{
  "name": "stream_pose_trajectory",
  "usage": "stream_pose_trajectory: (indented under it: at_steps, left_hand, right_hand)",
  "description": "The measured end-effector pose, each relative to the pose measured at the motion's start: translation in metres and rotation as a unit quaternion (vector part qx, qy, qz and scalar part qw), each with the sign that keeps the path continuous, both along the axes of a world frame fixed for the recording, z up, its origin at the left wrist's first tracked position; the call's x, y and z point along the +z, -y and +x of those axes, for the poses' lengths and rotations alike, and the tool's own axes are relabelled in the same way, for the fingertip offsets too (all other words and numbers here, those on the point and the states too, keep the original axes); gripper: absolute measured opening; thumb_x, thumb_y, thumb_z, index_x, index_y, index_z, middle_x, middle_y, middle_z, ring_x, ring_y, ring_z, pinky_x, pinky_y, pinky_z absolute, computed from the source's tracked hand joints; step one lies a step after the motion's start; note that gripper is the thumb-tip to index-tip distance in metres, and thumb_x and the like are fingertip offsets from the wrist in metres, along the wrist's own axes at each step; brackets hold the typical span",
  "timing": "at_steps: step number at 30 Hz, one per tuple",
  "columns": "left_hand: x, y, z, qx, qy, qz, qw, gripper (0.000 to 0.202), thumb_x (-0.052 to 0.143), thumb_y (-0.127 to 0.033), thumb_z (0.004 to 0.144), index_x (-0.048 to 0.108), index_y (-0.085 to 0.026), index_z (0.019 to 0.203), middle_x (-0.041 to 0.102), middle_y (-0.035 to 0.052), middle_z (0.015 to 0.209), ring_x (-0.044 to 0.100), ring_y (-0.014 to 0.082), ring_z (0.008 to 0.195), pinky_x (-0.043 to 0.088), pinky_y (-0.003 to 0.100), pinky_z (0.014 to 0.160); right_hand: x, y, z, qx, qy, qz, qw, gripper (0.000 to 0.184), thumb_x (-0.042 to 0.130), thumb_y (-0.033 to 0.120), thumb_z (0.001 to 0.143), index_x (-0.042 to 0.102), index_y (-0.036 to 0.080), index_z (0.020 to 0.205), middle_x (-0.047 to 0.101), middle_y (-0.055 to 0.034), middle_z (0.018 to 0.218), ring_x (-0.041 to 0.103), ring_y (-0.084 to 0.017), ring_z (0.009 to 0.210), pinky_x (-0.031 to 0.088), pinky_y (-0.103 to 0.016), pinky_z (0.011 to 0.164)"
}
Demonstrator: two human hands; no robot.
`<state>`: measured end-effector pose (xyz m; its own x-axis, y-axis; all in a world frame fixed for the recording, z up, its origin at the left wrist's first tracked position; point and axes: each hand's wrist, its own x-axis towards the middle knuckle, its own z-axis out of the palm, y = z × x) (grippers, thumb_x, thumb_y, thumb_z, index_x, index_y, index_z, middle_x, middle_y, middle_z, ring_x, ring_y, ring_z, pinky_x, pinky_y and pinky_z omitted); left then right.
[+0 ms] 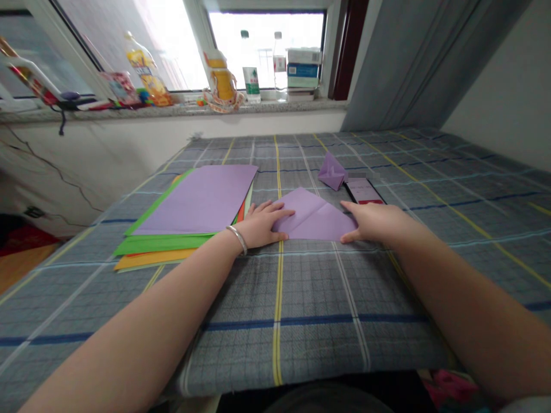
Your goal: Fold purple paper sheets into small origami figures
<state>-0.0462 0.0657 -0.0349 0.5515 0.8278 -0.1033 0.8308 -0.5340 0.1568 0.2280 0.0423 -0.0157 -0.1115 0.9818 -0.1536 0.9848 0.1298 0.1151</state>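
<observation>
A folded sheet of purple paper (316, 221) lies on the checked cloth in front of me, with a crease running slantwise across it. My left hand (264, 223), a silver bangle on its wrist, rests on the paper's left end with fingers spread and flat. Around the right corner my right hand (365, 221) is curved, thumb at the near edge and a finger at the far edge; its other fingers are hidden. Beyond the sheet stands a small folded purple paper piece (332, 171), beside a phone (364, 190) with its screen lit.
To the left lies a stack of coloured paper (198, 198), purple on top with green and orange beneath. The checked cloth (318, 292) covers the surface to its near edge. Bottles, boxes and a yellow cup (222, 80) stand along the windowsill (181, 113). A grey curtain (400, 63) hangs at right.
</observation>
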Motion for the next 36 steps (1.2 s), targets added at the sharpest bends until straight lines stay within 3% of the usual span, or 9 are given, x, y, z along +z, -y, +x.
stream_pose_trajectory:
  at_steps: [11,16,20,22,26,28,32,34,36]
  left_hand:
    - [0.002,0.0,-0.002,-0.027,0.003,-0.009,1.0,0.061,0.058,-0.034,0.085,0.039,-0.031,0.143,0.026,0.0111,0.156,0.021,0.0366,0.143,0.02,0.066,0.109]
    - [-0.002,0.01,0.005,-0.049,0.029,0.041,0.998,0.073,0.057,-0.021,0.078,0.031,-0.024,0.147,0.032,0.0158,0.153,0.029,0.0343,0.141,0.022,0.066,0.109]
    - [-0.007,0.017,0.012,-0.137,0.057,0.1,0.984,0.058,0.052,-0.013,0.075,0.051,-0.017,0.133,0.03,0.0155,0.153,0.035,0.0299,0.138,0.029,0.051,0.112]
    - [-0.009,0.018,0.015,-0.144,0.081,0.12,0.979,0.056,0.051,-0.013,0.075,0.051,-0.014,0.131,0.036,0.0151,0.15,0.041,0.0281,0.134,0.033,0.046,0.111]
    - [-0.012,0.016,0.017,-0.137,0.114,0.137,0.974,0.055,0.049,-0.015,0.08,0.046,-0.01,0.135,0.051,0.0145,0.137,0.049,0.0252,0.125,0.038,0.041,0.108]
    - [-0.014,0.014,0.018,-0.152,0.116,0.131,0.973,0.048,0.048,-0.017,0.084,0.049,-0.01,0.131,0.056,0.0141,0.131,0.051,0.0238,0.122,0.038,0.039,0.108]
    - [-0.015,0.012,0.019,-0.137,0.128,0.118,0.975,0.044,0.045,-0.022,0.091,0.047,-0.012,0.133,0.058,0.0138,0.128,0.053,0.0227,0.121,0.04,0.04,0.107]
    - [-0.015,0.013,0.019,-0.116,0.137,0.116,0.977,0.048,0.048,-0.024,0.091,0.042,-0.013,0.137,0.056,0.0138,0.13,0.053,0.0227,0.121,0.042,0.041,0.105]
    - [-0.014,0.014,0.018,-0.117,0.142,0.123,0.975,0.047,0.05,-0.025,0.091,0.044,-0.016,0.136,0.053,0.0126,0.135,0.053,0.0224,0.122,0.042,0.04,0.105]
  right_hand:
    - [0.001,-0.001,0.01,0.01,-0.026,-0.003,1.0,0.091,0.074,0.058,0.061,0.047,0.023,0.141,0.061,-0.0151,0.13,0.06,-0.038,0.109,0.049,-0.044,0.078]
    - [0.0,-0.005,0.011,0.143,-0.147,0.0,0.979,0.092,0.077,0.041,0.063,0.038,0.028,0.146,0.067,-0.0079,0.112,0.065,-0.026,0.092,0.05,-0.034,0.073]
    - [-0.002,-0.002,-0.002,0.234,-0.181,0.037,0.954,0.06,0.072,0.042,0.07,0.059,0.021,0.125,0.061,-0.0104,0.12,0.062,-0.026,0.1,0.05,-0.035,0.083]
    - [-0.004,0.0,-0.011,0.278,-0.167,0.058,0.944,0.051,0.07,0.044,0.073,0.063,0.017,0.116,0.059,-0.0138,0.125,0.058,-0.028,0.11,0.047,-0.038,0.092]
    - [-0.007,0.001,-0.018,0.262,-0.145,0.08,0.951,0.044,0.066,0.045,0.077,0.065,0.014,0.109,0.065,-0.015,0.114,0.06,-0.031,0.105,0.048,-0.041,0.088]
    - [-0.009,-0.001,-0.016,0.238,-0.165,0.077,0.954,0.047,0.064,0.044,0.08,0.062,0.015,0.116,0.066,-0.0136,0.111,0.062,-0.028,0.099,0.049,-0.039,0.085]
    - [-0.013,-0.005,-0.012,0.2,-0.234,0.065,0.949,0.071,0.065,0.035,0.079,0.039,0.018,0.144,0.068,-0.0078,0.107,0.063,-0.022,0.092,0.05,-0.034,0.08]
    - [-0.015,-0.005,-0.012,0.196,-0.251,0.071,0.945,0.08,0.065,0.031,0.078,0.028,0.019,0.149,0.065,-0.0077,0.112,0.063,-0.022,0.094,0.05,-0.034,0.081]
    - [-0.016,-0.006,-0.013,0.202,-0.254,0.086,0.942,0.082,0.066,0.029,0.077,0.028,0.021,0.15,0.059,-0.0098,0.124,0.061,-0.023,0.099,0.049,-0.036,0.085]
